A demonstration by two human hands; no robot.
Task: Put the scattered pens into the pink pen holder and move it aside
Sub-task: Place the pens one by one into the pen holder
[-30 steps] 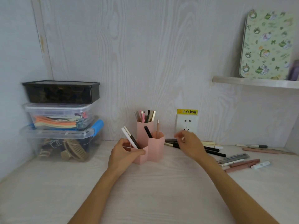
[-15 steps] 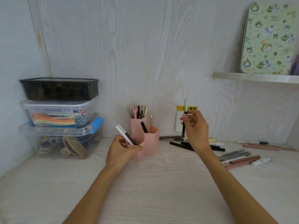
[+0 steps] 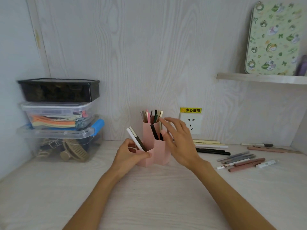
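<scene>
A pink pen holder (image 3: 160, 152) with three hexagonal tubes stands at the middle of the desk, near the wall. Several pens stick out of its tall back tube, two out of the low front tube, and dark pens lean in the middle one. My left hand (image 3: 128, 153) grips the low front tube. My right hand (image 3: 178, 140) hovers just right of the holder's top with fingers spread and nothing in them. Scattered pens lie on the desk to the right: black and cream ones (image 3: 211, 147) by the wall, a grey and brown cluster (image 3: 242, 161), two more far right (image 3: 265, 147).
Three stacked plastic boxes (image 3: 59, 118) stand at the left against the wall. A wall socket (image 3: 191, 123) with a yellow warning label sits behind the holder. A shelf (image 3: 262, 78) at upper right carries a patterned green tin (image 3: 274, 39).
My right hand carried a pen from the pile up to the holder; now its fingers are spread and hold nothing. My left hand has stayed on the holder.
</scene>
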